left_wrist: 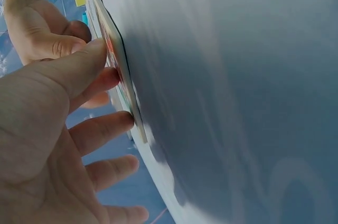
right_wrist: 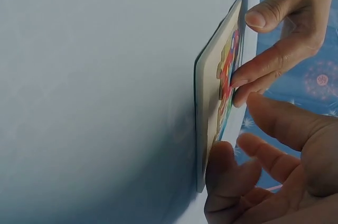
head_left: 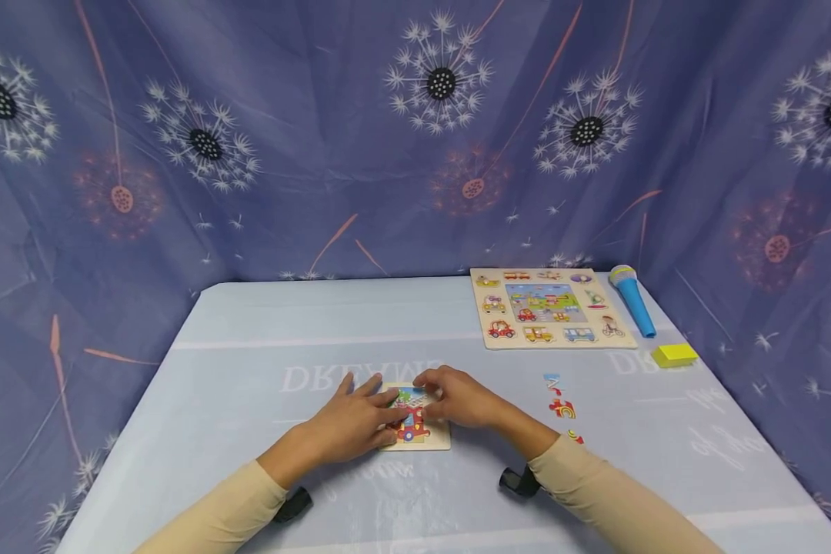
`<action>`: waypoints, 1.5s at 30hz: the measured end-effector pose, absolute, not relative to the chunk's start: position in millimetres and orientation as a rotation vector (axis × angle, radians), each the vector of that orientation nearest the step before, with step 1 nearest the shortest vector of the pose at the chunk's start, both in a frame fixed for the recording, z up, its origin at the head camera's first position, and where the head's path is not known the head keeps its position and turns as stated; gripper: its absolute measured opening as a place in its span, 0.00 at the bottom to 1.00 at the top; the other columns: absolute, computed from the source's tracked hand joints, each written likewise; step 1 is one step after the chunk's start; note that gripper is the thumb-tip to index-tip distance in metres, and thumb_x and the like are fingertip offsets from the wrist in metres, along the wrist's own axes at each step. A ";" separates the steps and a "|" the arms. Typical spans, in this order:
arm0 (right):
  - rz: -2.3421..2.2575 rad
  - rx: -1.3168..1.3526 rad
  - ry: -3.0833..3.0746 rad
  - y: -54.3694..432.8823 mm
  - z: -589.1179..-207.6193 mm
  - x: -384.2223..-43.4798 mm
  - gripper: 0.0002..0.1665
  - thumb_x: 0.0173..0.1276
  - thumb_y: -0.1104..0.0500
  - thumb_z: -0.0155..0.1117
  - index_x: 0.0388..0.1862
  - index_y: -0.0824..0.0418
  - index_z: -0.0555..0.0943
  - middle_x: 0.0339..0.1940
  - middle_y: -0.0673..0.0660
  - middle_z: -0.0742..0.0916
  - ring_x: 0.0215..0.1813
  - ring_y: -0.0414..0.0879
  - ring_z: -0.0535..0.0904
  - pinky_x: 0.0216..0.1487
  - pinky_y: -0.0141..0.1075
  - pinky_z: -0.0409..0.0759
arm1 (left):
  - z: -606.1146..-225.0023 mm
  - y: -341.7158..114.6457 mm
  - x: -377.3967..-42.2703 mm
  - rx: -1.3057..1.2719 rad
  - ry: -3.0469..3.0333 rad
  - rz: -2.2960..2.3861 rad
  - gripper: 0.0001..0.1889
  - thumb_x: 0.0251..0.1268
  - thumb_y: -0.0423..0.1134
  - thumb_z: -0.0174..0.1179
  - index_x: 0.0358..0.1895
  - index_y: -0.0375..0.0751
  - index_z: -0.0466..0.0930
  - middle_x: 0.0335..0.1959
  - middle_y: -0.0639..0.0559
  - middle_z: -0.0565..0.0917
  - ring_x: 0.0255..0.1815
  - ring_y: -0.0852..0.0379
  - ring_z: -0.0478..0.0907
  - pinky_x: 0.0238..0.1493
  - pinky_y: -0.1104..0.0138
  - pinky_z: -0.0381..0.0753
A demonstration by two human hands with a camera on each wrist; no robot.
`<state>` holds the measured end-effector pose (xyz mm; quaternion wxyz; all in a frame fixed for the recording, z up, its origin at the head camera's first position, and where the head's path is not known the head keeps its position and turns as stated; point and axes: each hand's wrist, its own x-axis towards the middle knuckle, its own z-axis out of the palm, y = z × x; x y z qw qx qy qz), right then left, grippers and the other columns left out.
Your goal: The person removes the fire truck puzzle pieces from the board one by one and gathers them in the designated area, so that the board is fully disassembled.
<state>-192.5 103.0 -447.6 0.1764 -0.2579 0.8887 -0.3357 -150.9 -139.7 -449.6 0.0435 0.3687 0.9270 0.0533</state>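
A small wooden jigsaw board (head_left: 439, 441) with a picture of a red vehicle lies flat on the table in the head view. My left hand (head_left: 355, 422) reaches over its left side, fingers spread and mostly straight, some tips on the picture. Over the upper right part of the board is my right hand (head_left: 460, 396), fingers bent down. In the right wrist view, a bent finger of the right hand (right_wrist: 274, 166) touches the board (right_wrist: 211, 78) near its edge, with the thumb apart from it. No piece shows between these fingers. Loose jigsaw pieces (head_left: 562, 408) lie right of the board.
A larger wooden puzzle board with vehicle pictures (head_left: 490, 308) lies at the back right. Beside it are a blue toy microphone (head_left: 635, 304) and a yellow block (head_left: 675, 355). A patterned curtain (head_left: 360, 154) surrounds the pale table cover (head_left: 284, 323).
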 end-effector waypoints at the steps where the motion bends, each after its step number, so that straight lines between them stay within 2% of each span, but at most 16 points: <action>1: -0.952 -0.728 2.517 102.6 -447.9 -192.8 0.25 0.63 0.61 0.74 0.60 0.61 0.81 0.49 0.57 0.83 0.52 0.50 0.78 0.58 0.49 0.76 | -449.8 -140.4 -150.9 1.130 2.836 0.155 0.23 0.74 0.58 0.57 0.67 0.61 0.80 0.71 0.48 0.76 0.76 0.34 0.64 0.66 0.27 0.59; 11: -0.974 -0.707 2.508 96.6 -452.3 -194.3 0.23 0.63 0.64 0.72 0.58 0.60 0.82 0.46 0.56 0.83 0.50 0.49 0.78 0.54 0.49 0.76 | -452.3 -145.5 -151.2 1.149 2.814 0.190 0.22 0.75 0.57 0.57 0.67 0.62 0.80 0.73 0.48 0.74 0.76 0.33 0.64 0.64 0.27 0.61; 20: -0.838 -0.720 2.650 86.0 -453.9 -194.7 0.21 0.61 0.65 0.74 0.54 0.63 0.84 0.35 0.53 0.80 0.38 0.45 0.73 0.42 0.43 0.73 | -449.3 -145.1 -151.4 1.150 2.797 0.191 0.22 0.76 0.56 0.56 0.68 0.62 0.79 0.74 0.48 0.73 0.76 0.33 0.64 0.64 0.27 0.62; 26: -0.772 -0.724 2.654 86.8 -449.9 -195.7 0.22 0.63 0.63 0.74 0.57 0.60 0.84 0.40 0.53 0.83 0.42 0.45 0.77 0.47 0.44 0.77 | -447.4 -144.3 -151.9 1.142 2.805 0.185 0.21 0.75 0.56 0.57 0.67 0.61 0.80 0.73 0.48 0.74 0.75 0.32 0.64 0.64 0.28 0.62; 30: -0.757 -0.760 2.639 88.5 -449.9 -197.5 0.22 0.64 0.67 0.71 0.58 0.60 0.84 0.41 0.54 0.84 0.44 0.46 0.79 0.49 0.45 0.78 | -447.1 -144.8 -152.1 1.130 2.795 0.182 0.22 0.75 0.56 0.58 0.68 0.61 0.80 0.73 0.48 0.74 0.76 0.32 0.64 0.64 0.28 0.62; 37: -0.683 -0.816 2.687 88.7 -452.5 -201.2 0.19 0.67 0.68 0.68 0.57 0.60 0.85 0.41 0.52 0.85 0.44 0.44 0.80 0.49 0.43 0.80 | -447.2 -146.2 -151.3 1.127 2.767 0.181 0.23 0.75 0.55 0.59 0.70 0.61 0.78 0.75 0.48 0.72 0.76 0.31 0.63 0.65 0.28 0.62; 45: -0.765 -0.839 2.703 97.8 -452.4 -202.7 0.15 0.65 0.68 0.68 0.51 0.60 0.86 0.34 0.48 0.83 0.37 0.41 0.76 0.41 0.37 0.77 | -446.8 -147.5 -149.9 1.121 2.745 0.184 0.24 0.75 0.54 0.58 0.71 0.62 0.76 0.76 0.47 0.71 0.76 0.31 0.62 0.65 0.29 0.62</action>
